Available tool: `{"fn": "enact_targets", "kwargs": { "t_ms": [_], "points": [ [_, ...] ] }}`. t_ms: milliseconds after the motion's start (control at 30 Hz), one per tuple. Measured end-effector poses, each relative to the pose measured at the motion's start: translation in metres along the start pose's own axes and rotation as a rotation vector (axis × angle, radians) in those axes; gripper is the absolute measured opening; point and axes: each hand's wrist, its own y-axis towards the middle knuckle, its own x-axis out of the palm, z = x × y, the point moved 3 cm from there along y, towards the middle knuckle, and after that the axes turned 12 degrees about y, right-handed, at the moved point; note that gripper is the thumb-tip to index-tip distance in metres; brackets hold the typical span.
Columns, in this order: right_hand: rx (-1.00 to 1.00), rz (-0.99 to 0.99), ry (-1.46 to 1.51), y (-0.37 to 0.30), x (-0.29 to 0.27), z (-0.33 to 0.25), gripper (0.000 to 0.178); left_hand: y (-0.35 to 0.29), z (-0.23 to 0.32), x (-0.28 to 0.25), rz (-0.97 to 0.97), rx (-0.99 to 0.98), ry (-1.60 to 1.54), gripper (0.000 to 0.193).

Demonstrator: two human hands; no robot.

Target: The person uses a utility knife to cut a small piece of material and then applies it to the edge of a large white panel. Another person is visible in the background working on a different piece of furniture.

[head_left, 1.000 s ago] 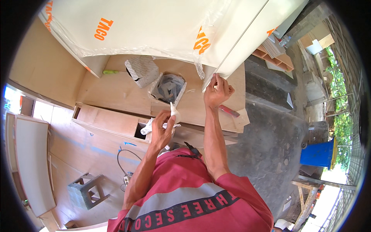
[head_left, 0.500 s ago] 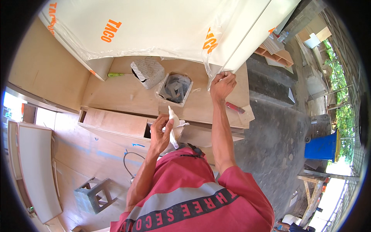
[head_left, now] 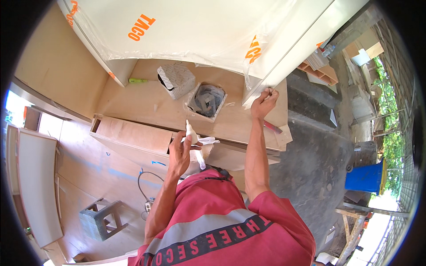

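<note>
My left hand [head_left: 179, 153] is closed round a small white squeeze bottle [head_left: 191, 133], its pointed nozzle aimed up and away from me. White crumpled plastic [head_left: 208, 140] shows just beside that hand. My right hand [head_left: 265, 104] has its fingers curled together at the lower end of a white panel edge [head_left: 265, 84]. What lies between those fingertips, if anything, is too small to make out. Beneath both hands is a plywood surface [head_left: 155, 104]. On it, close to my right forearm, rests a red-handled tool [head_left: 273, 127].
An open box [head_left: 206, 101] holding grey plastic stands beside a wrapped carton [head_left: 176, 80]. A green screwdriver-like handle [head_left: 137, 80] lies further left. Film-covered white panelling [head_left: 186, 31] rises ahead. A grey stool [head_left: 102, 220] is at lower left, a blue bin [head_left: 366, 177] at right.
The view has shifted slightly. My left hand and the bottle have moved a little left against the box. My right hand stays at the panel's lower end, fingers still curled.
</note>
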Motion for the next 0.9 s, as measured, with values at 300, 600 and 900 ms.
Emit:
{"fn": "enact_targets", "kwargs": {
  "t_ms": [300, 600, 900],
  "points": [
    [-0.215, -0.119, -0.140, 0.002, -0.004, -0.021, 0.023, 0.012, 0.003, 0.038, -0.126, -0.010, 0.196, 0.030],
    [-0.322, -0.196, -0.121, 0.025, -0.012, -0.019, 0.006, 0.045, 0.031, 0.104, -0.182, 0.080, 0.113, 0.031],
    [-0.081, -0.233, 0.179, 0.029, -0.026, -0.009, 0.009, 0.091, 0.046, 0.155, -0.179, 0.065, -0.084, 0.035]
  ]
}}
